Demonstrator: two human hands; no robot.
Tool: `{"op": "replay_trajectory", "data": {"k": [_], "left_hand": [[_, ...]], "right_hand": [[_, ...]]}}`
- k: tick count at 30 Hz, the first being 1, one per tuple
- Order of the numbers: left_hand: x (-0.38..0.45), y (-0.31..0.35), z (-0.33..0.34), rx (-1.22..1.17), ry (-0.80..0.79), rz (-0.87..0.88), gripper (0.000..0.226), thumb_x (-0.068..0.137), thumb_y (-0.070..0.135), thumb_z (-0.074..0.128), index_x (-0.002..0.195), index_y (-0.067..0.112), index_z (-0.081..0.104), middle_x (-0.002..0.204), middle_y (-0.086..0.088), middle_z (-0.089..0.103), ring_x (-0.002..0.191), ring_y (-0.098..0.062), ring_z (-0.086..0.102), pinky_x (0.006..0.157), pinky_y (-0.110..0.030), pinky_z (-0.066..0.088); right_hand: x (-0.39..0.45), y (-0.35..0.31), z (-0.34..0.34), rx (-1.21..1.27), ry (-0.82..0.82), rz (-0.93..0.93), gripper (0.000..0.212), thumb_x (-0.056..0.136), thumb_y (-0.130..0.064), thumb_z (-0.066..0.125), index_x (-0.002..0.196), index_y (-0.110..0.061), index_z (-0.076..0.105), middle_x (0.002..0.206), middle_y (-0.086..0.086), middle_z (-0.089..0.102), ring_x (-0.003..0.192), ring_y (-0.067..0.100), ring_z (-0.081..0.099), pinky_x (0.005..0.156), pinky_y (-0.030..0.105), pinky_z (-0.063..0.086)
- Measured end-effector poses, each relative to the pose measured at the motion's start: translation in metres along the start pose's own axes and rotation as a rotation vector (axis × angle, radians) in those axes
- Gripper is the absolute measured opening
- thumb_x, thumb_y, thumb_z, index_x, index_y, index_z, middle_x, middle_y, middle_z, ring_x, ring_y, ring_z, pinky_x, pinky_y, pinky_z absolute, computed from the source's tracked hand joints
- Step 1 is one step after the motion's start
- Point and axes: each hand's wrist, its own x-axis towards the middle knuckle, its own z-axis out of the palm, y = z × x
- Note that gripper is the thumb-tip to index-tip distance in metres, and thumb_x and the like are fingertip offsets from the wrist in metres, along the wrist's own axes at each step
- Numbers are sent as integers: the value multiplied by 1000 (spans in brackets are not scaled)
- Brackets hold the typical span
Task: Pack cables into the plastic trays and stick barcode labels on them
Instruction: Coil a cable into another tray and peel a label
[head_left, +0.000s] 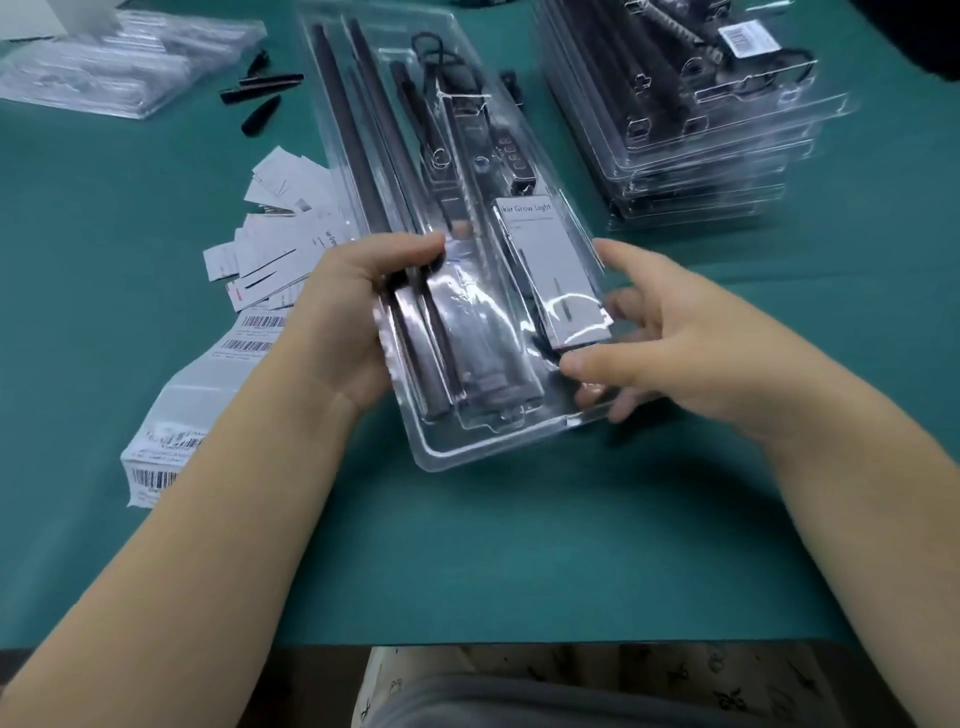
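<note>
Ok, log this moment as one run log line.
left hand: grips clear tray near end | right hand: fingers at tray's right edge | barcode labels: on table, left | packed trays: stacked right
</note>
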Motion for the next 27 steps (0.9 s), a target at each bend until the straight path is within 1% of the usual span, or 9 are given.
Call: {"op": "replay_trajectory", "data": {"k": [3, 5, 7, 11, 13, 15, 17, 20, 27], "left_hand": [[0, 0, 1, -8, 20, -28, 9, 64, 19, 64, 67, 11, 63, 64, -2, 60, 57, -17, 59, 61, -32, 55], [0, -1, 1, -41, 36, -36, 7, 64, 18, 65, 63, 12, 61, 58, 0, 58, 51, -14, 58, 58, -29, 55], [0, -2, 0, -65, 19, -38, 7, 64, 18, 65, 66, 11, 61, 59, -1, 60, 51, -15, 59, 58, -30, 56], [2, -1, -1, -39, -41, -9, 14, 67, 18, 61, 68, 8, 70, 68, -7, 70, 60, -19, 68, 59, -32, 57], [1, -2, 1, -15, -43, 2, 19, 67, 18, 61, 73, 4, 72, 69, -7, 71, 64, -19, 70, 58, -30, 57], [0, -6, 3, 16, -36, -3, 25, 67, 19, 61, 81, 1, 70, 72, -8, 71, 67, -20, 70, 59, -30, 57], [-1, -7, 5, 34, -34, -13, 24, 67, 20, 61, 78, 1, 72, 73, -9, 72, 66, -21, 70, 60, -31, 57], [-1, -7, 6, 43, -50, -3, 21, 67, 20, 61, 68, 7, 76, 73, -8, 73, 67, -20, 71, 58, -30, 56], [-2, -7, 4, 99, -62, -27, 18, 66, 22, 61, 59, 11, 74, 73, -10, 73, 60, -19, 69, 57, -30, 56]], "right_hand": [[0, 2, 7, 50, 46, -31, 90, 71, -15, 75, 132, -53, 21, 97, -19, 66, 64, 14, 67, 54, 28, 54], [0, 3, 11, 47, 59, -64, 91, 69, -20, 72, 138, -51, 21, 104, -18, 63, 65, 13, 67, 53, 27, 53], [0, 3, 13, 98, 70, -68, 83, 67, -19, 69, 129, -55, 28, 100, -23, 65, 65, 11, 66, 51, 27, 53], [6, 5, 10, 281, 85, 6, 70, 67, -15, 77, 123, -39, 42, 87, -11, 70, 58, 14, 64, 50, 28, 51], [7, 3, 9, 321, 97, 61, 53, 67, -36, 78, 113, -25, 54, 90, -5, 70, 61, 19, 68, 48, 26, 52], [10, 3, 13, 282, 163, 135, 63, 55, -54, 72, 100, -13, 58, 91, 2, 69, 57, 20, 68, 45, 25, 50], [12, 4, 17, 232, 246, 150, 67, 49, -62, 69, 88, -8, 56, 74, 2, 68, 49, 19, 65, 40, 24, 47], [14, 5, 18, 224, 295, 134, 47, 60, -56, 69, 71, -13, 54, 54, -2, 64, 41, 17, 60, 36, 21, 43], [15, 1, 11, 309, 160, 191, 38, 58, -45, 70, 70, -13, 53, 51, 1, 63, 44, 21, 64, 35, 20, 45]]}}
